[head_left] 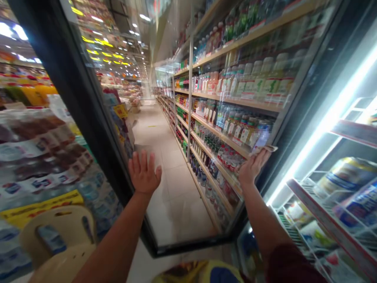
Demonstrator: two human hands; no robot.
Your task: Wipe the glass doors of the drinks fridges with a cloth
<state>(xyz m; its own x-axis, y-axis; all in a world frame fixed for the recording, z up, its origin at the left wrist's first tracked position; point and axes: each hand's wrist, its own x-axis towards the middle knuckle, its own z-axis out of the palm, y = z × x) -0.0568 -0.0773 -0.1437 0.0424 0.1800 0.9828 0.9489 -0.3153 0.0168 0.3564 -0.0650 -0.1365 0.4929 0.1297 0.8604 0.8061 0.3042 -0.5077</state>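
Note:
In front of me stands a black-framed glass door [167, 228], swung out beside a lit fridge. My left hand [144, 173] lies flat on the pane near its left frame edge, fingers spread and holding nothing. On the right side of the glass, my right hand [251, 169] presses a crumpled light cloth [269, 149], which sticks out past its fingertips. Part of the cloth is hidden under the fingers.
Fridge shelves [318, 216] with packaged goods are close on my right. A beige plastic chair [59, 228] and stacked packs of bottles [38, 153] stand at the left. Rows of bottles [262, 78] and a tiled aisle [159, 137] show in the glass.

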